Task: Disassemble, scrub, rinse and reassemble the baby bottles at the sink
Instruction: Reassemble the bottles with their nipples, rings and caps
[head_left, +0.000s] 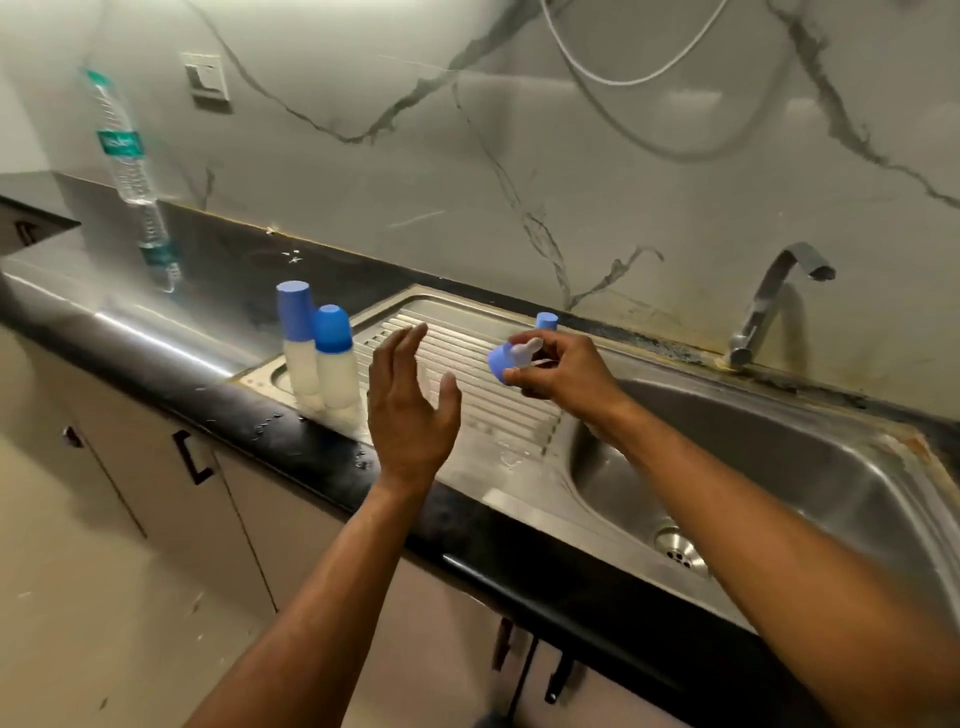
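- Baby-bottle teat and collar (511, 358), a blue ring with a pale teat sticking out of it, is pinched in the fingertips of the right hand (563, 371), held in the air over the ribbed drainboard (483, 400), just left of the basin (727, 467).
- Left hand (410, 405) hovers beside it over the drainboard, fingers spread and relaxed, holding nothing.
- Two capped bottles (324, 358) stand upright and touching at the drainboard's left end, blue caps on, pale bodies.
- A small blue cap (546, 320) shows behind the right hand, near the drainboard's back edge.
- The tap (769, 301) at the back of the sink is not running.
- Judged step: disassembly, or handling a removed top; no bottle body for it is visible.
- Next likely calls for the free hand to pull the teat from the collar, gripping firmly since the parts look wet.
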